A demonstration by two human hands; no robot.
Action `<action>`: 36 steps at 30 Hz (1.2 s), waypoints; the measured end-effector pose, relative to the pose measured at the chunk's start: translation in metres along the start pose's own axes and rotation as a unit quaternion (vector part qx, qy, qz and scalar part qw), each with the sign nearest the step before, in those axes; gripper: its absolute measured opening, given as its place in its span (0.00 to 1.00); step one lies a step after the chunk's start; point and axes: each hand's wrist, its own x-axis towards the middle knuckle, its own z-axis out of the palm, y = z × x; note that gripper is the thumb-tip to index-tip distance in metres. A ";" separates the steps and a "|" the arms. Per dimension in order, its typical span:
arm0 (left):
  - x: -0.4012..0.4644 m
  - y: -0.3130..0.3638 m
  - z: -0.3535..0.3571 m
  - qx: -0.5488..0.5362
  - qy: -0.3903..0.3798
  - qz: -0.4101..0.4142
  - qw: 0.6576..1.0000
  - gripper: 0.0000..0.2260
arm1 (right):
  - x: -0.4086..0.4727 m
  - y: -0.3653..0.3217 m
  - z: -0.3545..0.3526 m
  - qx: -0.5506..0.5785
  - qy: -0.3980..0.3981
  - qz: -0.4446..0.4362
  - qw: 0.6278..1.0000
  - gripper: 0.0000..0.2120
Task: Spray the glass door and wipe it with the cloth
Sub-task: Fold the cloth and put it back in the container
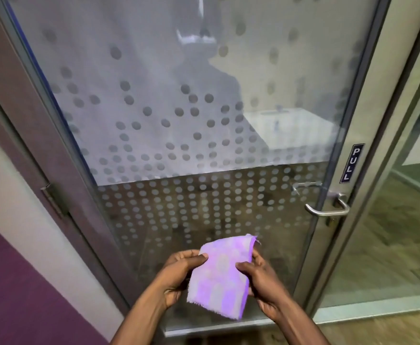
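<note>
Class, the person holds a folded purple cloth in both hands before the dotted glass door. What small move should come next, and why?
Probably lift the cloth up against the glass door to begin wiping. Both the left hand and the right hand grip it, apart from the pane, and no spray bottle shows in view.

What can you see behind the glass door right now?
Through the glass door, the dotted frosting blurs most of it: a pale wall above, darker floor below, and a white box-like shape at right. The cloth, held in both hands, covers a low patch.
</note>
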 end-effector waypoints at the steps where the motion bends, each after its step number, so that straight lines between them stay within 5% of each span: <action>1: -0.002 -0.006 0.003 -0.003 -0.002 -0.007 1.000 0.13 | -0.002 0.003 -0.006 -0.009 0.005 -0.002 1.000 0.23; 13: -0.021 -0.024 0.022 -0.044 -0.009 0.066 0.997 0.19 | -0.020 -0.007 -0.035 0.009 -0.018 -0.084 0.996 0.22; 26: -0.066 -0.012 -0.003 0.008 -0.058 0.117 0.991 0.09 | -0.074 -0.025 -0.001 -0.077 -0.080 -0.238 0.965 0.15; 31: -0.083 -0.030 -0.014 0.001 -0.065 0.107 0.992 0.18 | -0.096 -0.004 0.010 -0.090 -0.076 -0.253 0.960 0.25; 36: -0.102 -0.043 -0.011 -0.030 -0.092 0.122 0.988 0.28 | -0.127 0.018 0.009 -0.089 -0.073 -0.260 0.959 0.18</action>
